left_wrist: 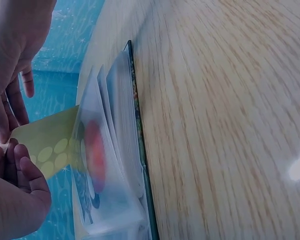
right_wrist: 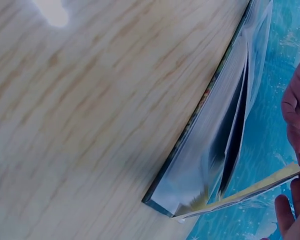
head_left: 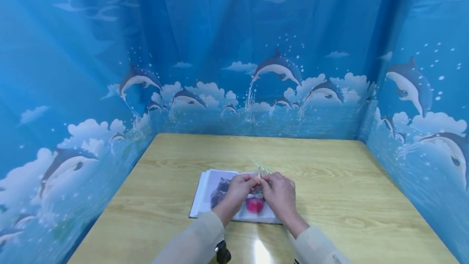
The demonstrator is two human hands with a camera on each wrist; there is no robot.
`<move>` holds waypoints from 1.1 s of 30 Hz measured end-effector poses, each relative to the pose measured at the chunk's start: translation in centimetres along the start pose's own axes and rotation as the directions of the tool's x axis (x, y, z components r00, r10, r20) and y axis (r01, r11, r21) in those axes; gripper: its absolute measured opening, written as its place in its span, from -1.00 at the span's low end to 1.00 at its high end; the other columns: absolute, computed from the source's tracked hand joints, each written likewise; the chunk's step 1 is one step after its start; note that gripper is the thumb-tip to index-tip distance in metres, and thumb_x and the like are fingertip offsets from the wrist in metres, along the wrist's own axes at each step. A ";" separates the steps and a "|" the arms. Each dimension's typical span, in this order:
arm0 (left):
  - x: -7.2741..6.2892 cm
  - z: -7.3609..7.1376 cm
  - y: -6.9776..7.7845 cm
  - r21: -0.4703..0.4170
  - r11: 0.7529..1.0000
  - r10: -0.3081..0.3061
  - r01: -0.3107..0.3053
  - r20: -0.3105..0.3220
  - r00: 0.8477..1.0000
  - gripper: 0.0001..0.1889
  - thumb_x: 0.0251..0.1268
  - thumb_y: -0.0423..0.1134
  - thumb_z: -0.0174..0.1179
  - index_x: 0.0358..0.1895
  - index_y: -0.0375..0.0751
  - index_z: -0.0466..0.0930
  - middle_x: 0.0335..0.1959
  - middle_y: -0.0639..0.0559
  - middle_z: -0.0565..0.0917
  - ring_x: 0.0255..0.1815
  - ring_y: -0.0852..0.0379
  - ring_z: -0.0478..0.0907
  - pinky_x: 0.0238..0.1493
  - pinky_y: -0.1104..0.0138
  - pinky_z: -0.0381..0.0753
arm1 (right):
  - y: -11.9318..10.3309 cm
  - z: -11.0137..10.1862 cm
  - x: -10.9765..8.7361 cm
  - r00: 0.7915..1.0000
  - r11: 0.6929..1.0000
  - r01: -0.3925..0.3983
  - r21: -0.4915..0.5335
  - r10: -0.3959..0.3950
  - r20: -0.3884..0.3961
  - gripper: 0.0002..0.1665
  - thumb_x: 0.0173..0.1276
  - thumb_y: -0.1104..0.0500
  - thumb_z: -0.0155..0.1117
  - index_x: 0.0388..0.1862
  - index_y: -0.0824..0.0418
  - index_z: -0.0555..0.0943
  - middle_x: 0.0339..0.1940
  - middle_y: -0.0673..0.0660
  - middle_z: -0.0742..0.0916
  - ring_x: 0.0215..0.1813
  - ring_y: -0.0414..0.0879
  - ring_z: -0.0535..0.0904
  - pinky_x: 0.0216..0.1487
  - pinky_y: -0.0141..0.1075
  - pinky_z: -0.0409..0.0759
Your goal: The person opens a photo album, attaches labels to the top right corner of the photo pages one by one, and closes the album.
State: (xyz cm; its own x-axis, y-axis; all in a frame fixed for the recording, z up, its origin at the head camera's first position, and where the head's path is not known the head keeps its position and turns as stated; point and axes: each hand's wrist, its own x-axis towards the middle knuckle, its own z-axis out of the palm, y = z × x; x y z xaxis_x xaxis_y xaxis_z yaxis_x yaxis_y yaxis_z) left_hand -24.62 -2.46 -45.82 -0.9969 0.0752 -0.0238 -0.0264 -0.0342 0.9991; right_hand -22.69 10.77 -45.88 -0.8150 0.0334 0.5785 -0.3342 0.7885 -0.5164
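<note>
An open photo album (head_left: 239, 216) lies on the table, a grey cat picture (head_left: 219, 192) on its left page and a round red picture (head_left: 255, 205) on its right. Above the right page, both hands meet at the fingertips. My left hand (left_wrist: 17, 195) pinches the upper edge of a yellowish card (left_wrist: 46, 142) with pale ovals on it. The right hand (head_left: 281, 192) pinches the card close beside the left fingertips. The card's lower end overlaps a raised clear sleeve (left_wrist: 97, 165) in the left wrist view. In the right wrist view the card (right_wrist: 260, 189) appears edge-on.
The album sits near the front middle of the wood-grain table (head_left: 340, 186). A blue curtain (head_left: 220, 31) with dolphins surrounds the back and sides. Something small and black (head_left: 222, 251) is at the left sleeve's cuff.
</note>
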 end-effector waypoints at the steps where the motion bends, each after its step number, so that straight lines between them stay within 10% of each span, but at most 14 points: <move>1: 0.0 0.0 -0.1 -0.002 1.000 -0.002 0.002 -0.001 1.000 -0.79 0.29 -0.39 0.23 -0.18 -0.55 0.67 -0.52 0.07 0.65 -0.48 0.24 0.51 -0.30 0.26 0.65 | 0.1 0.0 0.0 1.000 1.000 -0.005 0.003 0.005 -0.005 -0.90 0.14 0.22 0.49 -0.35 0.20 0.78 -0.41 0.07 0.76 -0.32 0.05 0.70 -0.04 0.08 0.52; 33: 0.5 6.5 -1.4 -0.038 0.994 -0.100 0.099 -0.031 0.995 -0.86 0.24 -0.46 0.26 -0.17 -0.43 0.68 -0.42 -0.03 0.71 -0.47 0.23 0.58 -0.34 0.39 0.67 | 4.9 -5.1 0.1 0.867 0.844 -0.499 0.197 0.487 0.110 -0.76 0.38 0.12 0.30 -0.17 0.28 0.74 -0.23 0.18 0.78 -0.26 -0.01 0.60 -0.29 -0.27 0.52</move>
State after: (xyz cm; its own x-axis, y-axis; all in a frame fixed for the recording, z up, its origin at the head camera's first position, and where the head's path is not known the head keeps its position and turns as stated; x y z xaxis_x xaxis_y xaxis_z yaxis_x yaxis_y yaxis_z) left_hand -24.55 4.15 -47.05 -0.9911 0.0472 -0.1244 -0.1273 -0.0642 0.9898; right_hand -22.05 17.77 -45.16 -0.9210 0.3452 0.1807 0.0313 0.5278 -0.8488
